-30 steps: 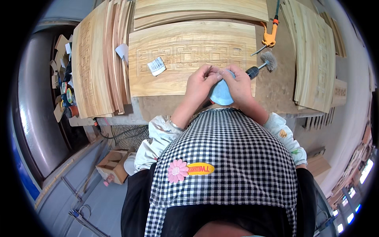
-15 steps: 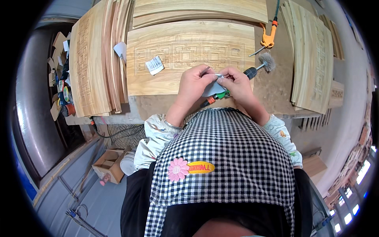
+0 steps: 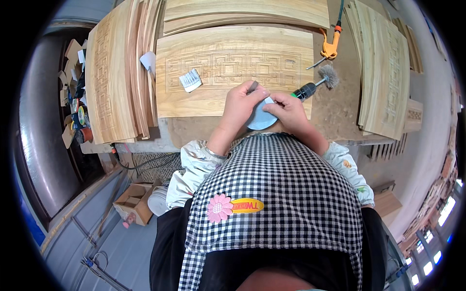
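Both my hands meet over the near edge of a carved wooden panel [image 3: 194,105]. Between them is a round grey-blue sanding disc [image 3: 262,119], its upper part bent or folded over. My left hand [image 3: 238,105] is closed on the disc's upper left, and a small dark strip [image 3: 252,87] sticks up between its fingers. With thumb and fingers my right hand [image 3: 292,114] pinches the disc's right side. A folded piece of sandpaper [image 3: 190,80] lies on the panel's carving. Just beyond my right hand rests a rotary tool [image 3: 306,91] with a bristle wheel [image 3: 329,76], partly hidden.
An orange air blow gun [image 3: 330,49] lies right of the panel. Stacks of carved panels stand at the left [image 3: 110,72] and right [image 3: 383,72], with more boards [image 3: 247,12] behind. A pale paper piece [image 3: 148,61] leans by the left stack. A cardboard box [image 3: 136,201] sits below left.
The disc has been opened out and now shows much more of its round face, hanging toward me. My right hand has shifted slightly down along its edge.
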Action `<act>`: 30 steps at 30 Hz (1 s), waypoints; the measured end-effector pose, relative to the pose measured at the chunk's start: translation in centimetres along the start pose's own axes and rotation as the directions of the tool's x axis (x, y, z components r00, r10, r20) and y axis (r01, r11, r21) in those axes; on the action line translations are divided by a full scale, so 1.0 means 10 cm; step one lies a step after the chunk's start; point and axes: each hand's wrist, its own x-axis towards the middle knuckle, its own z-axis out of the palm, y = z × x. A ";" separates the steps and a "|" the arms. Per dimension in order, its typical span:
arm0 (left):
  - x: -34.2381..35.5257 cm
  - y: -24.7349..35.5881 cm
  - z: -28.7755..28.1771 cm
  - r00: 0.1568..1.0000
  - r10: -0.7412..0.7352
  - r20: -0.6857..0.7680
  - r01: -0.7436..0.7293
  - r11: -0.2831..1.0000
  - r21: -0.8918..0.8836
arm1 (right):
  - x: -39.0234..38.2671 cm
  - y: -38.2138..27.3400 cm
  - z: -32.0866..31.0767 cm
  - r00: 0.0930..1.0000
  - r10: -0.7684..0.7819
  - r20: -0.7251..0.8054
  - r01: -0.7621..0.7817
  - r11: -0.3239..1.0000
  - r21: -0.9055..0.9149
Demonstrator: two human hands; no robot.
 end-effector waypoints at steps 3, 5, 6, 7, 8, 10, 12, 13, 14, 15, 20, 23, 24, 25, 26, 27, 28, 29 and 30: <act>0.02 0.04 0.01 0.996 0.089 -0.020 -0.077 0.938 0.338 | 0.05 0.03 0.09 0.993 0.007 -0.117 0.024 0.963 0.267; 0.04 0.09 0.02 0.940 0.341 -0.021 -0.263 0.761 0.593 | 0.12 0.00 0.02 0.981 0.034 -0.192 -0.014 0.995 0.100; 0.02 0.14 0.03 0.854 0.520 0.017 -0.380 0.600 0.704 | 0.14 -0.02 -0.01 0.972 0.042 -0.232 -0.038 0.999 0.018; -0.04 0.20 0.05 0.866 0.497 0.050 -0.387 0.605 0.695 | 0.18 0.05 0.02 0.959 0.032 -0.280 0.000 0.994 0.112; -0.03 0.15 0.05 0.835 0.541 0.096 -0.429 0.533 0.730 | 0.19 -0.01 0.06 0.949 0.071 -0.308 -0.003 0.976 0.216; -0.07 0.08 0.13 0.849 0.524 0.075 -0.377 0.499 0.780 | 0.19 -0.03 0.07 0.943 0.139 -0.302 -0.037 0.947 0.319; -0.06 0.03 0.16 0.858 0.506 0.085 -0.354 0.463 0.813 | 0.19 -0.07 0.08 0.946 0.132 -0.296 -0.023 0.938 0.346; -0.06 0.01 0.16 0.855 0.511 0.090 -0.348 0.435 0.830 | 0.19 -0.06 0.09 0.948 0.125 -0.292 -0.006 0.927 0.375; -0.05 0.00 0.17 0.852 0.515 0.095 -0.342 0.408 0.847 | 0.19 -0.05 0.09 0.950 0.119 -0.288 0.008 0.915 0.404; -0.05 -0.01 0.17 0.861 0.500 0.097 -0.337 0.416 0.845 | 0.19 -0.05 0.09 0.950 0.140 -0.280 -0.015 0.915 0.404; -0.02 -0.04 0.17 0.796 0.578 0.179 -0.390 0.263 0.883 | 0.19 -0.07 0.06 0.952 0.190 -0.242 -0.065 0.893 0.445; -0.02 -0.03 0.20 0.773 0.608 0.179 -0.379 0.217 0.899 | 0.19 -0.13 0.06 0.945 0.206 -0.255 -0.076 0.894 0.441; -0.02 -0.01 0.21 0.762 0.618 0.193 -0.395 0.208 0.895 | 0.20 -0.14 0.06 0.942 0.216 -0.258 -0.083 0.892 0.443; -0.01 -0.05 0.21 0.756 0.623 0.199 -0.403 0.205 0.892 | 0.21 -0.11 0.06 0.939 0.213 -0.269 -0.073 0.891 0.449; 0.00 -0.08 0.21 0.750 0.629 0.204 -0.412 0.202 0.889 | 0.21 -0.11 0.06 0.938 0.211 -0.274 -0.068 0.889 0.453; 0.01 -0.10 0.22 0.759 0.623 0.190 -0.403 0.220 0.888 | 0.22 -0.12 0.07 0.937 0.209 -0.278 -0.062 0.887 0.458; 0.01 -0.11 0.23 0.767 0.618 0.175 -0.394 0.238 0.888 | 0.23 -0.12 0.08 0.937 0.207 -0.283 -0.056 0.885 0.463; 0.00 -0.11 0.24 0.775 0.611 0.161 -0.386 0.256 0.886 | 0.23 -0.13 0.08 0.935 0.205 -0.288 -0.055 0.889 0.455; 0.01 -0.11 0.25 0.775 0.610 0.166 -0.385 0.248 0.889 | 0.23 -0.13 0.08 0.934 0.203 -0.293 -0.054 0.893 0.446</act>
